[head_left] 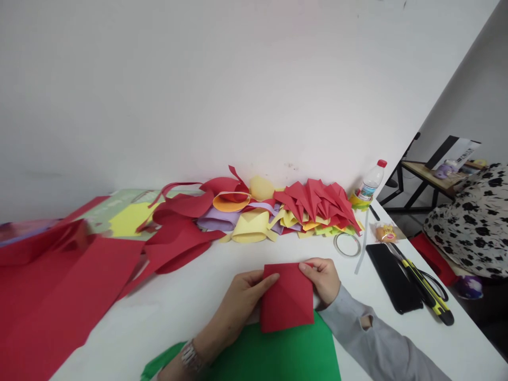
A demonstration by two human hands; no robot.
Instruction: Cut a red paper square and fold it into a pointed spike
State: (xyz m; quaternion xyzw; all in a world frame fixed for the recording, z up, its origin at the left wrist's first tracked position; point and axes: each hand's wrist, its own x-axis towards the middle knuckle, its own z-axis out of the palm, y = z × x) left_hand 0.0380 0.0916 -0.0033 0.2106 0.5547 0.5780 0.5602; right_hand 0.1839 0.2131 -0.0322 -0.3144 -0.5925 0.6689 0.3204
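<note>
- we are holding a square red paper (288,301) in both hands, over the white table (222,264), nearer to us than to its back edge and well in from its right edge.
- our left hand (239,299) is pinching the upper left side, with the thumb lying on top.
- our right hand (323,278) is pinching the top right corner, also thumb on top; some fingertips are hiding behind the paper.
- the red paper is covering part of a green paper (273,352); we are not seeing if the two are touching.
- faint slanted lines are showing on the red paper, so we are guessing that neat, even sides matter most here.
- we are doing this best if both thumbs are pressing softly and flat, because a hard pinch could be making a bad crease.
- we are also wanting both hands pulling the same amount, so the square isn't twisting.
- a phone (392,278) is lying near the right edge, beside our grey sleeve (369,330), so we are minding that elbow.
</note>
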